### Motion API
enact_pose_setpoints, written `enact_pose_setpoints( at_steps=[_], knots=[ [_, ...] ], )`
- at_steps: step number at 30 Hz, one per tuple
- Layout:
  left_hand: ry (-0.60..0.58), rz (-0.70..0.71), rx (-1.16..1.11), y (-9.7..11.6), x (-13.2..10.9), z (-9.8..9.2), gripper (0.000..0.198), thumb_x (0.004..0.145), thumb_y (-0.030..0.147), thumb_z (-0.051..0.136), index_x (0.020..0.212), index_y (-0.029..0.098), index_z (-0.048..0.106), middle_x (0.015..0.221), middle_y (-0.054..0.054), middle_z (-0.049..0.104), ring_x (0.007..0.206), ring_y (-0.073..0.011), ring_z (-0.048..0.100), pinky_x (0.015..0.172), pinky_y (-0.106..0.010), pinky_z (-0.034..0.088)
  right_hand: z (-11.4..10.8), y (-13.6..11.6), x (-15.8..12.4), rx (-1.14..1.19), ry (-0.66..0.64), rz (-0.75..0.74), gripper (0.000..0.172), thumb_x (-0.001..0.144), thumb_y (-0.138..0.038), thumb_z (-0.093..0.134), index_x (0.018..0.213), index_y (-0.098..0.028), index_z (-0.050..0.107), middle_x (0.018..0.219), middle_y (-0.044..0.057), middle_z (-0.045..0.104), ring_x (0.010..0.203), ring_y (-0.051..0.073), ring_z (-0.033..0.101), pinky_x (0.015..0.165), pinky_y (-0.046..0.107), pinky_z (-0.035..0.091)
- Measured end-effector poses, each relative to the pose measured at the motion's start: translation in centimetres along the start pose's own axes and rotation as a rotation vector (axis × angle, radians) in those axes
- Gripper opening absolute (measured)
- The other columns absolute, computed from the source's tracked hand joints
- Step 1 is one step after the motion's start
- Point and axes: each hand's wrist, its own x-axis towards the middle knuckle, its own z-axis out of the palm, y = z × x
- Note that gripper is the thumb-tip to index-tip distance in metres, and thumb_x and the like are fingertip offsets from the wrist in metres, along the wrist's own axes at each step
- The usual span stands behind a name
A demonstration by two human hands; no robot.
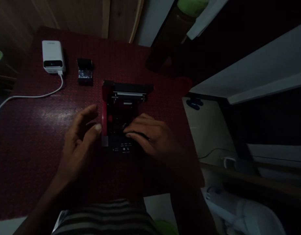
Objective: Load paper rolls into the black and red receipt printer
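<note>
One left hand (79, 138), one right hand (155, 133), one device (105, 119) between, one power bank (52, 54), one case (85, 72) beyond the left, two slippers (193, 104) rightward

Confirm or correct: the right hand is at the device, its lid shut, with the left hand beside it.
Not quite: the head view shows the lid raised, not shut. The right hand is at the device, with the left hand beside it.

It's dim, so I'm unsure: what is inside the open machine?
Inside the machine, a small red part shows at left, and something dark and shiny near the right hand. That hand covers the near right; shadow hides the rest.
</note>
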Motion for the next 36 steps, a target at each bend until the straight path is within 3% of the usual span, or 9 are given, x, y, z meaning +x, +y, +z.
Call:
enact_pose_setpoints(
  at_steps=[5, 7, 10, 13, 15, 18, 20, 28, 36],
  knots=[
    [0.011, 0.263, -0.017, 1.7, 5.4, 1.4, 0.048, 0.11, 0.052, 0.074, 0.151, 0.027, 0.078, 0.155, -0.008, 0.077, 0.148, -0.0322, 0.069, 0.123, -0.048, 0.055, 1.5, -0.2, -1.1, -0.114, 0.241, -0.118, 0.019, 0.113, -0.01, 0.07, 0.105, -0.02, 0.085, 0.1, 0.005, 0.084, 0.096, 0.021, 0.076, 0.089, 0.037, 0.064],
    [0.016, 0.268, 0.025, 2.5, 7.1, 2.3, 0.044, 0.115, 0.058, 0.066, 0.137, 0.026, 0.086, 0.14, -0.007, 0.083, 0.129, -0.0286, 0.075, 0.113, -0.045, 0.059, 2.1, -0.7, -1.7, -0.228, 0.316, -0.11, 0.022, 0.114, -0.009, 0.069, 0.105, -0.021, 0.085, 0.101, 0.006, 0.084, 0.098, 0.021, 0.076, 0.091, 0.038, 0.065],
    [0.035, 0.265, -0.036, 3.2, 7.7, 3.2, 0.038, 0.114, 0.053, 0.069, 0.099, 0.026, 0.091, 0.109, -0.006, 0.085, 0.113, -0.0257, 0.078, 0.106, -0.043, 0.061, 3.1, -1.3, -2.7, -0.358, 0.374, -0.086, 0.022, 0.111, -0.006, 0.072, 0.108, -0.022, 0.087, 0.104, 0.006, 0.086, 0.103, 0.022, 0.076, 0.094, 0.038, 0.066],
    [0.034, 0.257, -0.041, 3.0, 6.1, 3.1, 0.018, 0.101, 0.034, 0.084, 0.085, 0.028, 0.086, 0.107, -0.003, 0.085, 0.137, -0.0281, 0.075, 0.12, -0.044, 0.058, 4.3, -1.7, -3.4, -0.437, 0.465, -0.052, 0.022, 0.108, -0.005, 0.077, 0.112, -0.025, 0.087, 0.114, 0.006, 0.089, 0.115, 0.023, 0.077, 0.1, 0.037, 0.065],
    [0.007, 0.188, -0.033, 2.4, 4.5, 2.7, 0.005, 0.095, 0.032, 0.088, 0.1, 0.032, 0.088, 0.126, -0.001, 0.086, 0.15, -0.0311, 0.069, 0.128, -0.048, 0.056, 4.9, -1.8, -3.7, -0.507, 0.527, -0.04, 0.023, 0.107, -0.007, 0.08, 0.112, -0.029, 0.086, 0.13, 0.006, 0.089, 0.129, 0.025, 0.076, 0.11, 0.042, 0.064],
    [0.006, 0.001, -0.045, 1.1, 2.0, 2.0, 0.056, 0.092, 0.038, 0.091, 0.146, 0.034, 0.078, 0.158, -0.005, 0.076, 0.155, -0.0378, 0.067, 0.124, -0.054, 0.061, 5.2, -1.8, -4.0, -0.555, 0.474, -0.014, 0.021, 0.11, -0.014, 0.077, 0.115, -0.032, 0.087, 0.153, 0.007, 0.083, 0.15, 0.03, 0.072, 0.121, 0.052, 0.061],
    [-0.036, -0.107, -0.05, 0.3, 0.8, 1.7, 0.07, 0.093, 0.042, 0.09, 0.159, 0.032, 0.069, 0.17, -0.009, 0.068, 0.16, -0.0406, 0.063, 0.125, -0.054, 0.062, 5.2, -1.5, -4.1, -0.506, 0.411, -0.002, 0.022, 0.113, -0.017, 0.072, 0.12, -0.032, 0.087, 0.154, 0.007, 0.082, 0.15, 0.031, 0.074, 0.123, 0.056, 0.061],
    [-0.143, -0.288, -0.172, -0.5, -0.4, 1.6, 0.074, 0.096, 0.049, 0.089, 0.166, 0.035, 0.066, 0.154, -0.008, 0.079, 0.14, -0.0387, 0.078, 0.102, -0.045, 0.073, 5.0, -1.3, -4.5, -0.35, 0.343, 0.019, 0.029, 0.116, -0.016, 0.062, 0.135, -0.023, 0.084, 0.148, 0.01, 0.085, 0.146, 0.027, 0.078, 0.125, 0.047, 0.062],
    [-0.126, -0.234, -0.147, -0.6, -0.2, 1.6, 0.069, 0.096, 0.044, 0.089, 0.162, 0.035, 0.071, 0.157, -0.007, 0.078, 0.145, -0.0378, 0.075, 0.111, -0.047, 0.07, 5.5, -1.2, -4.6, -0.304, 0.364, 0.027, 0.03, 0.117, -0.015, 0.06, 0.136, -0.021, 0.082, 0.149, 0.01, 0.085, 0.147, 0.026, 0.077, 0.126, 0.048, 0.062]
  ],
)
